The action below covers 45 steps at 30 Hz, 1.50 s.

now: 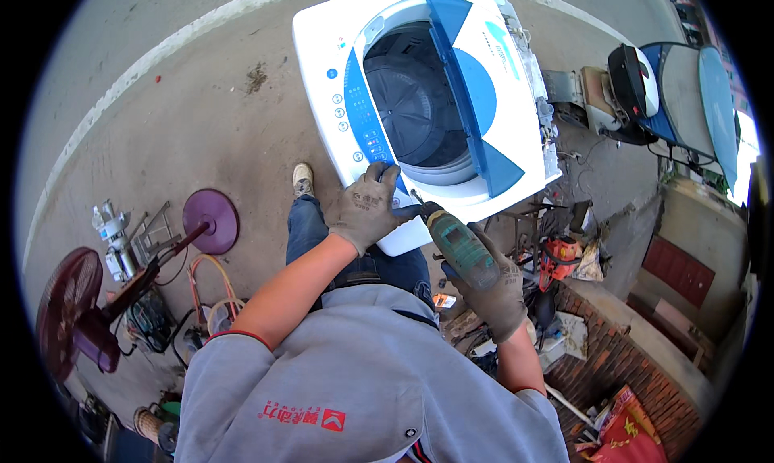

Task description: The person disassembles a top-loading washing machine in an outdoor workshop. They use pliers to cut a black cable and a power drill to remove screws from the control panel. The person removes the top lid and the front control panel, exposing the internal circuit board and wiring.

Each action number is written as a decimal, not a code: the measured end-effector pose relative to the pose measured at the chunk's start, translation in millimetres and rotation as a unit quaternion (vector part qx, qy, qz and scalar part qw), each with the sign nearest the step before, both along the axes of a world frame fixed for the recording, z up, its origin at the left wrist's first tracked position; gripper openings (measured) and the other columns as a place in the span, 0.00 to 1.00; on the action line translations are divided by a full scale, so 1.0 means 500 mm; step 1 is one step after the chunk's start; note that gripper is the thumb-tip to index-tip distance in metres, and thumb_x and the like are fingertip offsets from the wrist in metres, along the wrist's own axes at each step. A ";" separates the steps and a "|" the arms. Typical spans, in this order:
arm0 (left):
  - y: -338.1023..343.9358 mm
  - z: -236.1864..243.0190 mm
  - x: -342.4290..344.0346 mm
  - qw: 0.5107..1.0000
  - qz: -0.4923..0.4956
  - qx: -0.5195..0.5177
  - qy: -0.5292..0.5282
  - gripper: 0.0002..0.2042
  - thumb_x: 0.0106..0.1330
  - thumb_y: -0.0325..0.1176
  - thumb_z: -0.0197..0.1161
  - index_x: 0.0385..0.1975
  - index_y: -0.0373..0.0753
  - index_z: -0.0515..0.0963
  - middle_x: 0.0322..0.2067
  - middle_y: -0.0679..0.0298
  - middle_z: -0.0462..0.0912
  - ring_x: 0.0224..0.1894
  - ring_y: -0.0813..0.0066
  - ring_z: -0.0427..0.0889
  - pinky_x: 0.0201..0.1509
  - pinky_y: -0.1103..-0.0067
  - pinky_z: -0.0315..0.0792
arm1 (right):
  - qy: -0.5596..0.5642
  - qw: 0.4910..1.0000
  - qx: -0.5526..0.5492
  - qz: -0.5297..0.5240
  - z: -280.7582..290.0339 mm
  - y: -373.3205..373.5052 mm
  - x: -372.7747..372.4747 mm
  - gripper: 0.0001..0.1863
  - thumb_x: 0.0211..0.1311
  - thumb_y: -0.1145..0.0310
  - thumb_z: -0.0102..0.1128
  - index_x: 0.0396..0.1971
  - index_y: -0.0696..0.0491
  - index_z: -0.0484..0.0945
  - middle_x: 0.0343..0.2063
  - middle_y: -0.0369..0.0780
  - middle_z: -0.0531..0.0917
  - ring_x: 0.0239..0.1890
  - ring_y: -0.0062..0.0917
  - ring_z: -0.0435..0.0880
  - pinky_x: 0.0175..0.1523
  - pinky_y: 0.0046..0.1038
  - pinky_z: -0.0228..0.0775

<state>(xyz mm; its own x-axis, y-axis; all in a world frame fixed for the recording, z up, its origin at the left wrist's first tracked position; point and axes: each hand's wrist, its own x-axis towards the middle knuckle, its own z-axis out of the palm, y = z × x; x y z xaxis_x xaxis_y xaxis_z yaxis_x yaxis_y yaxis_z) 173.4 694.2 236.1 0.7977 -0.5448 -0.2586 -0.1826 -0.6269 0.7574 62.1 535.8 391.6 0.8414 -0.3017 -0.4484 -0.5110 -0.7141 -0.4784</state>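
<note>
And here's the right hand [493,292], gloved, wrapped firmly around a green drill [458,249], its nose angled up and inward toward the left hand! The left hand [364,209], gloved too, lies palm down on the near corner of the washing machine [415,112], fingers loosely bent over the end of the blue control panel [360,112], thumb out toward the drill's front end. It isn't clenched; it seems to be steadying that corner, though how hard it presses I can't tell.

The washing machine stands just ahead of both hands, its blue lid [461,100] folded up beyond them and the drum beneath it in full view. The bit is right at the white near edge, between the hands. Is it seated in a screw? Too small to call! My reading: this is screw work on the top cover, driving or drawing, I can't say which. The next move calls for a straight bit, firm push from the right hand, and the left thumb well clear.

Off to the left hand's side, a purple fan [71,314] leans over; beyond the right hand, an orange tool [559,260] sits among clutter, with a scooter [597,99] farther out.
</note>
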 end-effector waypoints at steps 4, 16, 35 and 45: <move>0.010 0.000 0.024 0.997 -0.070 0.005 0.011 0.37 0.47 0.50 0.74 0.54 0.34 0.71 0.51 0.46 0.73 0.51 0.52 0.78 0.55 0.65 0.73 | -0.010 0.999 -0.040 -0.026 -0.025 0.036 -0.054 0.41 0.45 0.64 0.75 0.62 0.54 0.67 0.42 0.46 0.85 0.41 0.38 0.86 0.44 0.32 0.78; 0.028 0.004 0.089 0.976 -0.214 -0.009 -0.041 0.32 0.51 0.47 0.72 0.53 0.36 0.72 0.47 0.49 0.75 0.46 0.51 0.79 0.49 0.65 0.75 | 0.015 0.992 0.057 -0.110 -0.024 0.113 0.009 0.42 0.51 0.63 0.72 0.63 0.59 0.59 0.47 0.48 0.80 0.47 0.36 0.83 0.51 0.35 0.74; -0.109 -0.006 0.214 0.798 -0.599 0.056 0.019 0.26 0.59 0.47 0.64 0.55 0.42 0.73 0.54 0.57 0.74 0.59 0.59 0.71 0.65 0.68 0.63 | -0.016 0.884 0.150 -0.442 -0.051 0.218 0.022 0.26 0.56 0.72 0.68 0.54 0.58 0.71 0.40 0.40 0.81 0.34 0.21 0.83 0.37 0.24 0.79; -0.126 -0.020 0.221 0.786 -0.614 0.073 0.022 0.26 0.63 0.48 0.60 0.59 0.43 0.71 0.56 0.58 0.74 0.60 0.60 0.72 0.63 0.69 0.65 | -0.047 0.860 0.117 -0.495 -0.048 0.258 0.058 0.26 0.56 0.73 0.69 0.55 0.59 0.71 0.41 0.41 0.81 0.37 0.21 0.82 0.39 0.25 0.79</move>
